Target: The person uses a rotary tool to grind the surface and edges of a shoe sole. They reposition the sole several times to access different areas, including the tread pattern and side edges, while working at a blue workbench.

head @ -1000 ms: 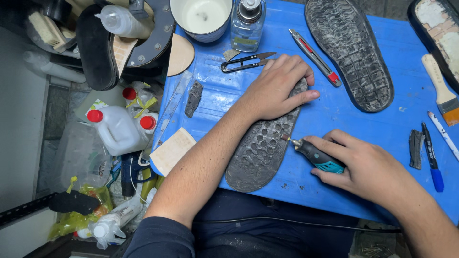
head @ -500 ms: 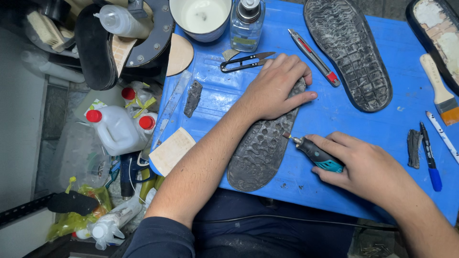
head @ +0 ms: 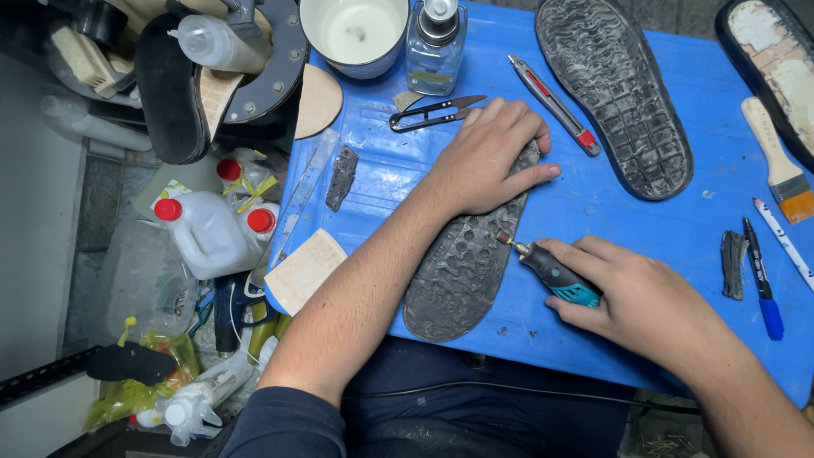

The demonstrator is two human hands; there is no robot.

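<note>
Off the left edge of the blue table [head: 593,220], white jugs with red caps [head: 208,233] are seen on the floor, and a tan sanding block [head: 305,270] hangs over the table's corner. Further in, a small dark scrap [head: 342,176] is laid flat, with black snips [head: 434,113] above it near the white bowl [head: 354,34] and the clear bottle [head: 437,42]. Now the centre: a dark rubber sole [head: 462,271] is stretched lengthwise across the table's near edge, tread up, and its upper end is pinned under the left hand [head: 487,157], fingers spread flat, nothing clasped. The sole's right edge is met by the tip of a small rotary tool [head: 551,273], black and teal, around which the right hand [head: 644,297] is closed in a firm grip. Beyond, a second sole [head: 615,89] is laid apart, then a brush [head: 776,161] and a blue marker [head: 761,276].
</note>
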